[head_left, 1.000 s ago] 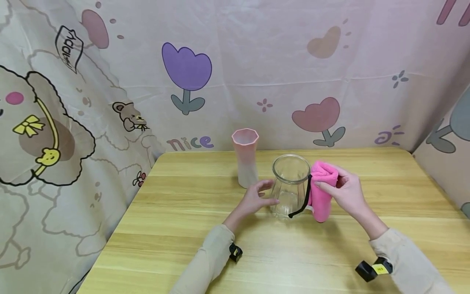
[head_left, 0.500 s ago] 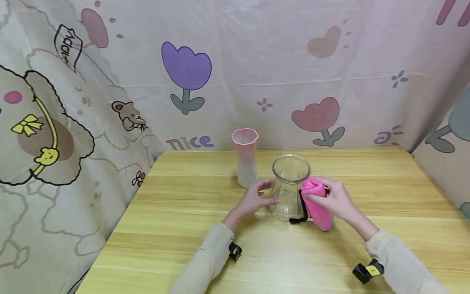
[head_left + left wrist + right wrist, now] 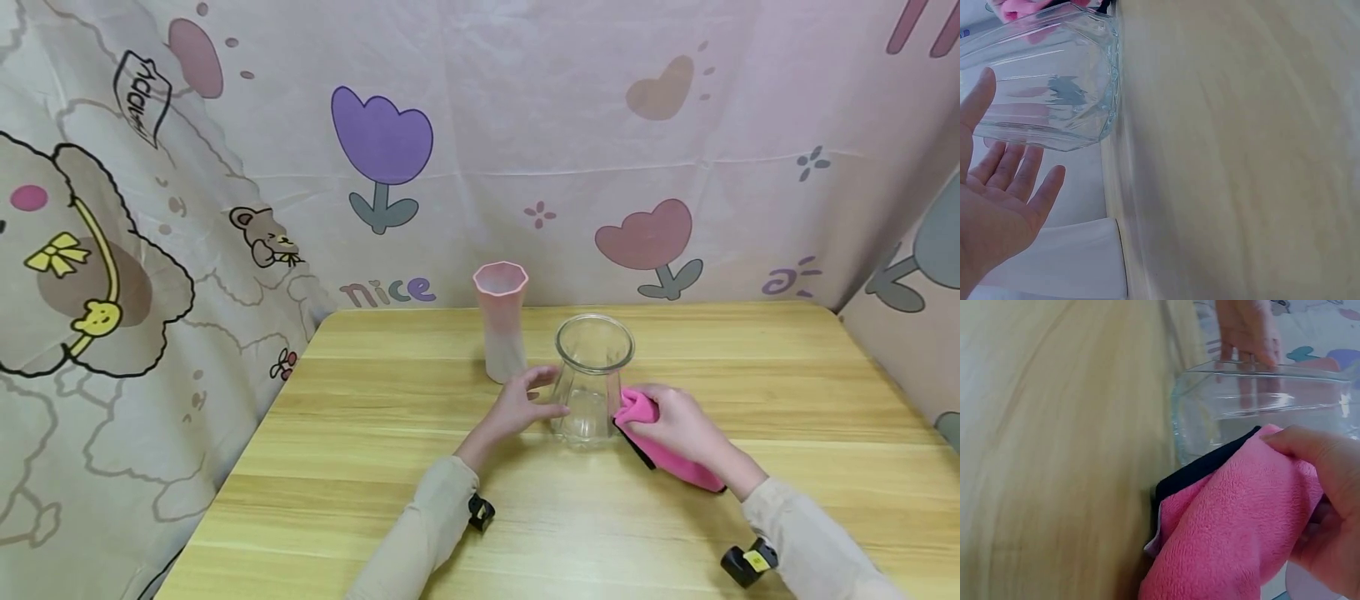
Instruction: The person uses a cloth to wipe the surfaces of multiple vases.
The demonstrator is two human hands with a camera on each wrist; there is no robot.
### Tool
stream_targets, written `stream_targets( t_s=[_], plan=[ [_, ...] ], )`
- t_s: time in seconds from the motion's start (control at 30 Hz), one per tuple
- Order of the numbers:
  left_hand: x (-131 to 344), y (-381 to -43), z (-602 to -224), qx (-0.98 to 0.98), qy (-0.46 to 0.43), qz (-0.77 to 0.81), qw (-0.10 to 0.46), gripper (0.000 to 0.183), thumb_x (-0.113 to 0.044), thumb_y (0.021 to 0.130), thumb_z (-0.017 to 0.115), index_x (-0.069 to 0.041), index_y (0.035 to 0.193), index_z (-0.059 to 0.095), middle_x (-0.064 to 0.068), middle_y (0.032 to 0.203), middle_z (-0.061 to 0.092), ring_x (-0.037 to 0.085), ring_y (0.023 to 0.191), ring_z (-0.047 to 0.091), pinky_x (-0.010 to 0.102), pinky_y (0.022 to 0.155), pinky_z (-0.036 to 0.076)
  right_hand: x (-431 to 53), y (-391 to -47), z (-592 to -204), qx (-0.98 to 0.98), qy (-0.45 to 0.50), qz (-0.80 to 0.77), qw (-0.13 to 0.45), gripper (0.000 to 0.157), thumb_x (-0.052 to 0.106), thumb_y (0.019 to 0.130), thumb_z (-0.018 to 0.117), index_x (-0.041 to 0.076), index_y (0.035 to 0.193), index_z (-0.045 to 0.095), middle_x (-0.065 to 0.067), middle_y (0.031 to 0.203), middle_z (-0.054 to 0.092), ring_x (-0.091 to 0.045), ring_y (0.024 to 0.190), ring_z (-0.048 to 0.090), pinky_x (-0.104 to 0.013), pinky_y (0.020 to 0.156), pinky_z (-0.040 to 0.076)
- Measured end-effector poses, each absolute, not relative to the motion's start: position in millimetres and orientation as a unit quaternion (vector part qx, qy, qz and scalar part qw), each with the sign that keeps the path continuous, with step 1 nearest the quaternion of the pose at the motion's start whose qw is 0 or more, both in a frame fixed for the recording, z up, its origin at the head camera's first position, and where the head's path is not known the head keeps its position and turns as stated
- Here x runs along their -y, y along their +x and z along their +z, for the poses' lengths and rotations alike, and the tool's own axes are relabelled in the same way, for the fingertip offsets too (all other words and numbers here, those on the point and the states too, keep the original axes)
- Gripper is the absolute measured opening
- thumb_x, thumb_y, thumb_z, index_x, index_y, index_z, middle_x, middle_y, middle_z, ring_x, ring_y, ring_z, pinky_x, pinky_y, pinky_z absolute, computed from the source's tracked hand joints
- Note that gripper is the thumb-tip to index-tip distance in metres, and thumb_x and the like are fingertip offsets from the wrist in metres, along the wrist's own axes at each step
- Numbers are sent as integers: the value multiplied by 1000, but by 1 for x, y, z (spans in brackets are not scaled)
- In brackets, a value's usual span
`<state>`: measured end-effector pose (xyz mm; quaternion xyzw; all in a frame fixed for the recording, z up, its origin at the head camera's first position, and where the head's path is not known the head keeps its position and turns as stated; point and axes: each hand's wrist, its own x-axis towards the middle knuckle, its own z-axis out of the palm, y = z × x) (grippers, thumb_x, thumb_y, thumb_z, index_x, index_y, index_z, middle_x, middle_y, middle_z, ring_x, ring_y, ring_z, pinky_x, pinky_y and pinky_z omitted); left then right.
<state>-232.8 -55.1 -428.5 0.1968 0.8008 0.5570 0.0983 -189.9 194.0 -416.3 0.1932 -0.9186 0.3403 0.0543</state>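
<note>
A clear glass vase [image 3: 591, 400] with faceted sides and a wide round rim stands upright on the wooden table. My left hand [image 3: 519, 403] is at its left side, thumb in front and the other fingers behind. In the left wrist view these fingers [image 3: 1027, 175] look extended and spread right at the glass. My right hand [image 3: 678, 423] pinches a pink towel [image 3: 1229, 525] with black edging. The towel's upper end lies against the vase's lower right side, while its loose part trails toward the front right, low over the table.
A pink-and-white vase [image 3: 502, 333] with a scalloped rim stands behind and left of the glass one. Patterned cloth hangings [image 3: 525, 125] rise behind the table [image 3: 337, 467] and at both sides. Each wrist carries a small black camera [image 3: 748, 563].
My right hand has moved down and slightly left along the glass vase with the towel. The towel has swung from hanging upright to trailing rightward. My left hand and both vases stay put.
</note>
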Motion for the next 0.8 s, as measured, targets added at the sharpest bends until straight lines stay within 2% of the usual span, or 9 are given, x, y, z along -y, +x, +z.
stream_targets(
  t_s=[0.17, 0.37, 0.5, 0.63, 0.8],
  plan=[
    [55, -234, -432, -800, 198, 558, 94, 64, -17, 74, 75, -9, 131, 46, 4, 132, 49, 21, 121, 45, 39, 101, 37, -192, -191, -419, 928, 199, 313, 28, 22, 8, 70, 71, 1, 90, 63, 2, 67, 52, -7, 53, 43, -19, 42, 39],
    [54, -230, -425, -796, 192, 565, 99, 63, -14, 75, 74, -7, 130, 45, 6, 132, 48, 22, 121, 44, 40, 101, 36, -190, -193, -421, 936, 223, 272, 34, 19, 6, 68, 71, 0, 83, 60, 2, 64, 49, -7, 53, 39, -18, 43, 35],
    [55, -222, -410, -789, 191, 574, 105, 62, -8, 75, 73, -2, 130, 45, 11, 133, 47, 27, 122, 43, 44, 102, 35, -193, -194, -421, 926, 216, 309, 15, 23, 6, 69, 70, -1, 89, 62, 2, 65, 51, -6, 53, 42, -19, 42, 38],
    [55, -219, -404, -790, 194, 572, 105, 60, -5, 75, 72, 0, 129, 45, 13, 132, 48, 29, 121, 43, 46, 101, 35, -197, -193, -417, 905, 205, 372, 18, 36, 5, 72, 71, -7, 104, 61, -4, 73, 59, -6, 55, 47, -21, 43, 44],
    [54, -229, -422, -795, 193, 567, 97, 62, -10, 74, 74, -6, 129, 46, 7, 132, 49, 23, 121, 45, 42, 100, 37, -201, -193, -407, 875, 179, 447, 43, 44, 8, 75, 72, -9, 112, 57, -17, 84, 65, -4, 57, 53, -21, 46, 48]
  ],
)
